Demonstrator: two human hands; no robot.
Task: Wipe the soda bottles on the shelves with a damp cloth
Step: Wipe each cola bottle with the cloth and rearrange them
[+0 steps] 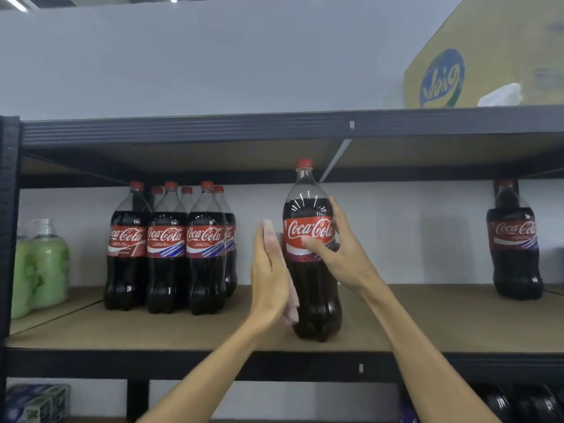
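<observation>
Fingers [338, 218] and thumb of your right hand [338, 254] curl round the red label of the red-capped dark plastic cola bottle [316, 294], which stands upright near the front of the brown board shelf [427, 319]. Your left hand [270, 270] is flat, fingers straight, pressing a pale pink cloth [291, 303] against the bottle's left side. Matching bottles [166, 248] stand grouped further left.

Cola bottle [317, 294]: dark brown drink, red cap, red label, white script.
Cloth [293, 305]: pale pink.
Shelf [427, 319]: tan boards, black frame.
Carton [494, 50], upper right: yellow, blue oval logo.
Soap bottles [45, 270], left: pale green.
</observation>
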